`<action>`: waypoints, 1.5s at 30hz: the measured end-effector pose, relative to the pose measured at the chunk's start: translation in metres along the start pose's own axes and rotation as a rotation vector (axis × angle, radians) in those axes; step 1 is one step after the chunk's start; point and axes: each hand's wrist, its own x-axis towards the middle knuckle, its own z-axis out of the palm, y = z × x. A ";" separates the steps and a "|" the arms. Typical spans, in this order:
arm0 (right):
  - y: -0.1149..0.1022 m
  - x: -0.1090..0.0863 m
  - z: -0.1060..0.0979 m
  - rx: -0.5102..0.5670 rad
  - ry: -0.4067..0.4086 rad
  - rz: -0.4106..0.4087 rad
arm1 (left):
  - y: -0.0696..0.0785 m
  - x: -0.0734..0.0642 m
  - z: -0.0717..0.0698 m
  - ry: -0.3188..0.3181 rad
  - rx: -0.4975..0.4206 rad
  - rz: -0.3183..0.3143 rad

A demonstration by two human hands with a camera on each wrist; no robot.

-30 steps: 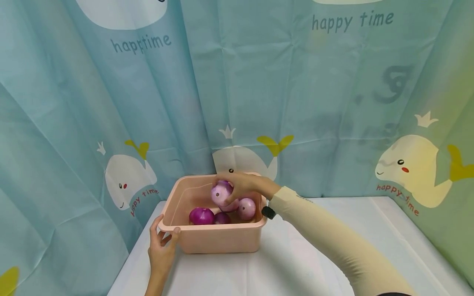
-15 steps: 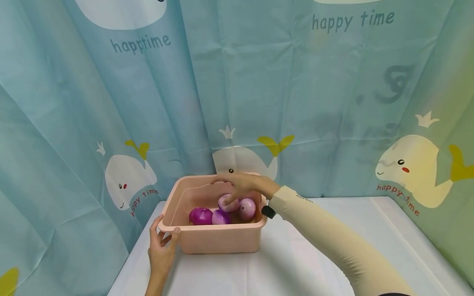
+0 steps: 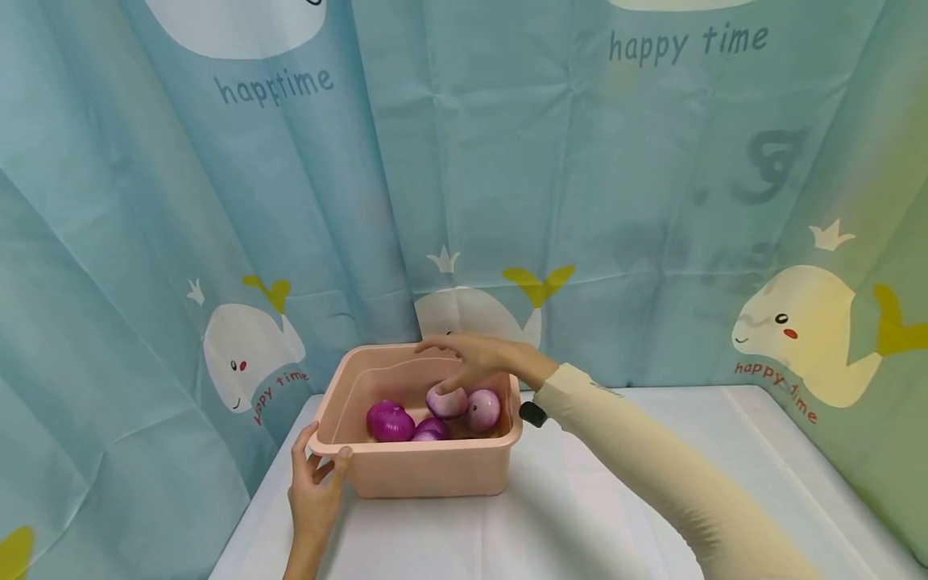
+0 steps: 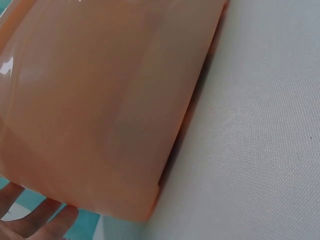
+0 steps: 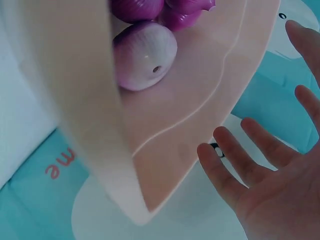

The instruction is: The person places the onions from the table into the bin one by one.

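Observation:
A pink plastic basin (image 3: pixel 431 471) stands on the table with several purple onions inside. My left hand (image 3: pixel 315 499) holds its near left corner, thumb at the front rim and fingers along the left side. In the left wrist view some fingers (image 4: pixel 55 222) show beside the basin wall. My right hand (image 3: pixel 478 358) hovers over the back right of the basin, fingers spread and holding nothing. Below it lie a paler onion (image 3: pixel 448 405), partly covered by the thumb in the head view, and another pale onion (image 3: pixel 482 411). A dark purple onion (image 3: pixel 391 421) lies at the left.
White cloth (image 3: pixel 616 499) covers the table around the basin. Close behind the basin hangs a blue-green curtain (image 3: pixel 493 185) printed with whales. A small black object (image 3: pixel 533 414) sits at the right wrist, beside the basin's right rim.
My right hand held an onion over the basin a second ago and has let it go. That onion dropped among the others, which shifted slightly. My left hand stays on the corner.

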 end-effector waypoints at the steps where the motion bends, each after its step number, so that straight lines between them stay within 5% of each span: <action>1: 0.000 -0.002 -0.001 -0.011 0.001 -0.007 | 0.000 0.000 0.000 0.001 0.001 -0.001; 15: 0.020 -0.063 -0.011 -0.359 0.167 0.135 | 0.000 0.000 -0.001 0.019 0.029 0.004; 23: 0.061 -0.130 -0.014 -0.372 0.350 0.229 | 0.001 0.000 -0.001 0.014 0.062 0.023; 33: 0.101 -0.223 -0.034 -0.418 0.423 0.389 | 0.001 0.000 -0.003 0.023 0.075 0.023; 39: 0.114 -0.260 -0.028 -0.457 0.434 0.455 | 0.004 -0.001 -0.004 -0.014 0.103 0.003; 45: 0.119 -0.275 -0.024 -0.469 0.446 0.493 | 0.005 0.001 -0.005 -0.044 0.118 -0.011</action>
